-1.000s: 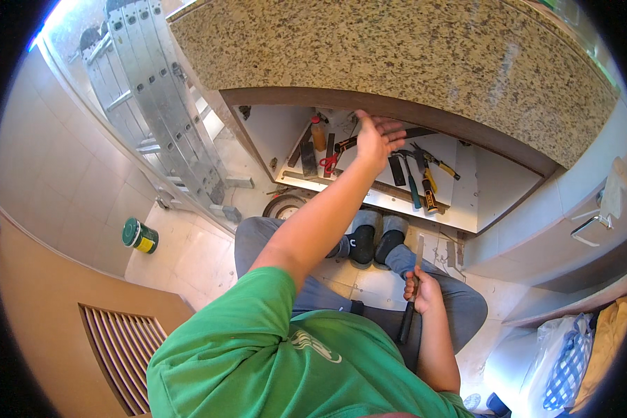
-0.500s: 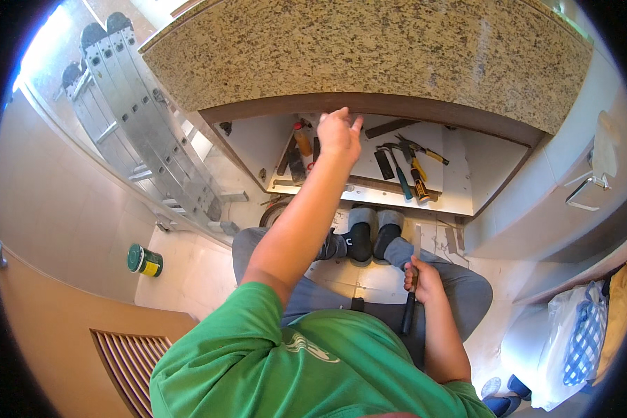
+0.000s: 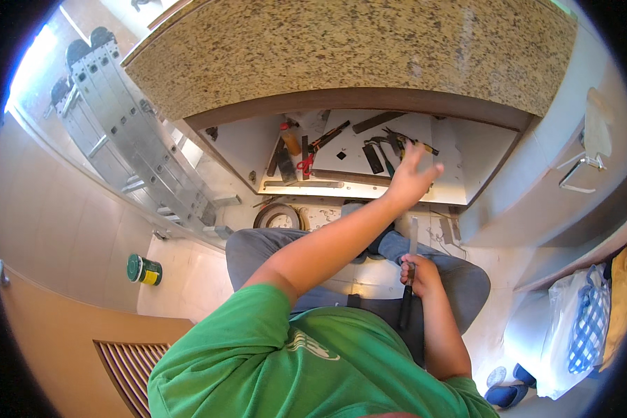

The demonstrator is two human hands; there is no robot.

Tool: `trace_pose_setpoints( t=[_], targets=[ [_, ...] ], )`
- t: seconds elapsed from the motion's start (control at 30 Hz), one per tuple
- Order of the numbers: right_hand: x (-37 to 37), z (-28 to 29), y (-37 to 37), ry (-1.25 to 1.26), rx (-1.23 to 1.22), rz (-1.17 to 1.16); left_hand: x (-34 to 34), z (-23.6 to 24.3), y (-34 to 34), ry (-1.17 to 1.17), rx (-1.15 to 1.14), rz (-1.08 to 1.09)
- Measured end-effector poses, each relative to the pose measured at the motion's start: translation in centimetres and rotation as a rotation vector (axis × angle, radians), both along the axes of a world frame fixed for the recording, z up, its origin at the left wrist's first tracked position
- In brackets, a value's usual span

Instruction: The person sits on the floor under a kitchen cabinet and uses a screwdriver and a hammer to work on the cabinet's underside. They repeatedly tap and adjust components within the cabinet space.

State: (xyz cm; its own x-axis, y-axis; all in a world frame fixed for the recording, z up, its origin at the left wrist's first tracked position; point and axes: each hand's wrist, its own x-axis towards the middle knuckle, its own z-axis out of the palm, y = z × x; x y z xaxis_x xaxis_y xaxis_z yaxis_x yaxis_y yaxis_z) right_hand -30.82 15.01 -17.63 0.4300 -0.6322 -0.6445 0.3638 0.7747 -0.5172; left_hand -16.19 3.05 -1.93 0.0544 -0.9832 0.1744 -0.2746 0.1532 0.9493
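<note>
My left hand (image 3: pixel 414 174) reaches over the cabinet floor with its fingers apart and nothing visibly held. Beneath and beside it lie hand tools: a hammer (image 3: pixel 383 155) with a dark green handle, a black block (image 3: pixel 373 159) and pliers (image 3: pixel 430 149) with yellow-and-black grips; my hand partly hides them. In my right hand (image 3: pixel 423 275), resting by my right thigh, is a black-handled tool (image 3: pixel 406 306) with a flat grey blade pointing away from me. Whether it is a file or a chisel I cannot tell.
Inside the open cabinet are an orange bottle (image 3: pixel 290 141), red-handled scissors (image 3: pixel 305 164) and dark strips (image 3: pixel 352 177). A speckled stone countertop (image 3: pixel 341 52) overhangs it. A coiled band (image 3: pixel 277 216) lies on the floor. Left are a folded ladder (image 3: pixel 129 125) and a green tub (image 3: pixel 144 269).
My left hand has swung right and nearer, from the cabinet's upper front edge to above the tools. The right hand keeps its grip. The view has shifted slightly.
</note>
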Motion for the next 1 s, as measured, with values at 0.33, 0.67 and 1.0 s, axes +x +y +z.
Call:
trace_pose_setpoints(
  t=[0.33, 0.67, 1.0],
  targets=[
    [-0.3, 0.9, 0.8, -0.047, -0.082, -0.050, 10.9, -14.9, 11.3, -0.022, 0.511, -0.068],
    [0.7, 1.9, 1.2, -0.121, -0.216, -0.148, 11.3, -18.4, 16.8, -0.142, 0.706, -0.207],
    [3.1, 4.8, 1.4, -0.179, -0.268, -0.293, 8.2, -11.4, 17.3, 0.317, 0.722, -0.551]
  ],
)
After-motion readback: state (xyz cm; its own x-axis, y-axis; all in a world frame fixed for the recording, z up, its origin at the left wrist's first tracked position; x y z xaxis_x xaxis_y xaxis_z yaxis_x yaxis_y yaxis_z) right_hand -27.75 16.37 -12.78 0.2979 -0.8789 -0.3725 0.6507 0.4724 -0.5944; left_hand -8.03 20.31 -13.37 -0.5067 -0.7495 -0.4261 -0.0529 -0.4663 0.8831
